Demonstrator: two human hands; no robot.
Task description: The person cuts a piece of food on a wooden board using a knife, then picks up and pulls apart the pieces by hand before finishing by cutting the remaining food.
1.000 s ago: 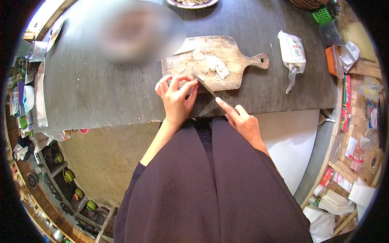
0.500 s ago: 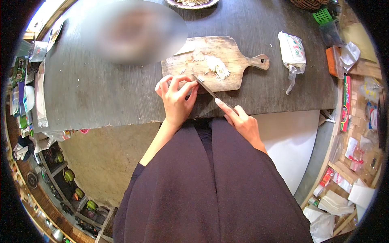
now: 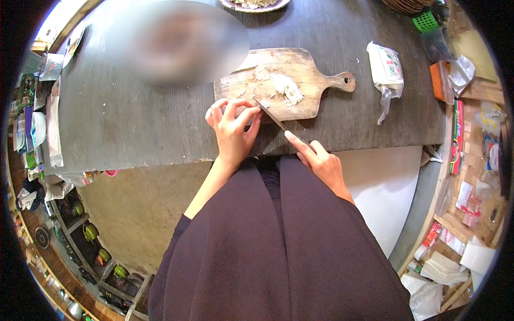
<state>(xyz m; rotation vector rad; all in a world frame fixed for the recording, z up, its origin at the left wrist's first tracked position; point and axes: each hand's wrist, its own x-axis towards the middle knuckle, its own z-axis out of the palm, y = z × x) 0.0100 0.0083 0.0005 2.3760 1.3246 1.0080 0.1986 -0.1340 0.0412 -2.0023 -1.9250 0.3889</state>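
A wooden cutting board (image 3: 305, 67) with a handle lies near the table's front edge. On it is a small heap of finely chopped white pieces (image 3: 289, 90), with thin scraps scattered to the left. My right hand (image 3: 321, 167) is closed around the handle of a knife (image 3: 276, 120), index finger stretched along its top. The blade points up and left, its tip over the board's front edge. Left of the blade, my left hand (image 3: 234, 128) has its fingers curled and pinched at that edge. Whatever sits between those fingertips is hidden.
A plastic packet (image 3: 385, 67) lies right of the board. At the far edge stands a bowl (image 3: 254, 6) of pale pieces. A blurred patch covers the table's upper left. Shelves with bags and packets line the right side; a green basket (image 3: 425, 22) sits at the back right.
Hardly anything differs. The knife blade has shifted very slightly by my left fingertips, while both hands stay in nearly the same place.
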